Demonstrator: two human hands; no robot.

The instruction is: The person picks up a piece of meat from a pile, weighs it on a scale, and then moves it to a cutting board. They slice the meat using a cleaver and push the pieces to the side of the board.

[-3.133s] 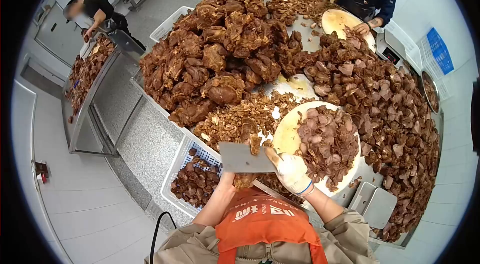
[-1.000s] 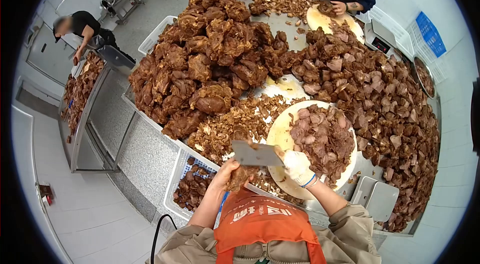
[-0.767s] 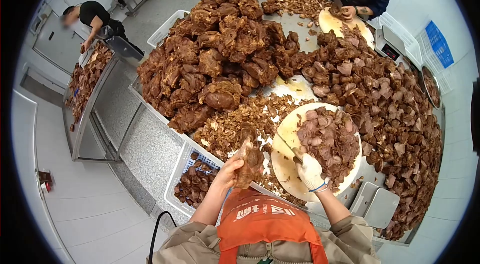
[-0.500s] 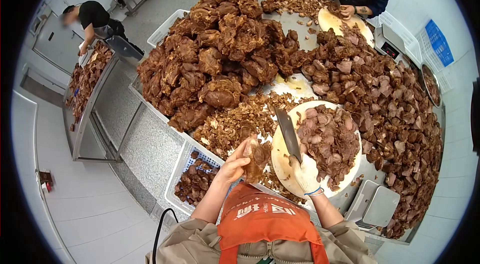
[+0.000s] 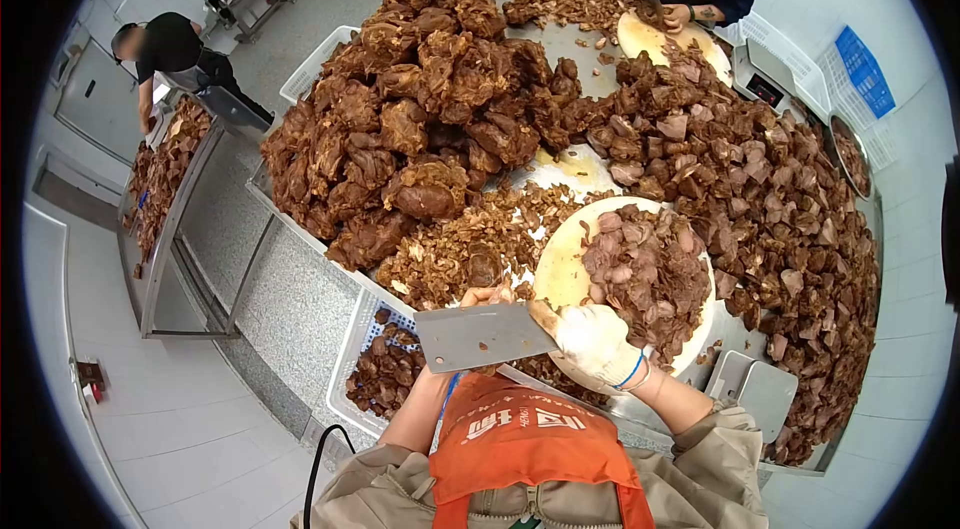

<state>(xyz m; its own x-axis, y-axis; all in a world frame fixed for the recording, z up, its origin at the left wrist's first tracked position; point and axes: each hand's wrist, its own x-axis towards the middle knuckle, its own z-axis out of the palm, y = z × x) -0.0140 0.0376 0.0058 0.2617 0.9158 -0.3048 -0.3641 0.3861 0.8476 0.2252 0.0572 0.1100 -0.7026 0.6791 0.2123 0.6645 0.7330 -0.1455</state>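
Held the cleaver (image 5: 485, 336) level just left of the board (image 5: 560, 271), gloved right hand (image 5: 595, 341) clenched round its handle, blade hiding most of the left hand (image 5: 482, 297), grip there untellable; judged heavy, stiff, greasy, safest taken by the handle.

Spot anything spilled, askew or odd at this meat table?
Nothing spilled or damaged. One oddity: the right hand holds the cleaver flat, off the cutting board, across the left hand, hiding most of it.
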